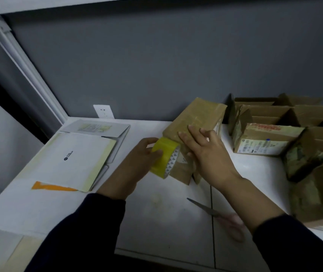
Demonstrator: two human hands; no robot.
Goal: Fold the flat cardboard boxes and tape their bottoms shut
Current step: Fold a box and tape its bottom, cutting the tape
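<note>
Okay, brown cardboard box [198,117] stands tilted on the white table [156,216], and its upper face looks glossy, with clear tape strips running across it. No print on it can be read.

Right hand [205,152] lies flat on the near end of that box, fingers straight and spread, pressing the surface and gripping nothing.

Left hand [137,161] is just left of the box, fingers curled round a tape roll [164,158]. The roll is translucent yellow plastic film on a white core printed with small dark triangle marks, no words legible. It touches the box's near left edge.

Scissors [213,212] lie on the table nearer the camera than the box, grey metal blades, pink handles, blurred, partly under the right forearm.

Left of the box, a flat white card pack [74,158] has pale yellow edges and a small black round logo with two lines of text, too small to read. An orange strip [52,187] pokes out at its near corner. A second flat white pack [97,127] lies behind it with a faint greenish print, unreadable.

Right of the box stand several folded boxes [264,140], brown corrugated, flaps up and open. The nearest shows red lettering along its top flap and a white shipping label with a blue dot, both too blurred to read.

White wall socket [103,111] sits on the grey wall behind, left of the box.
</note>
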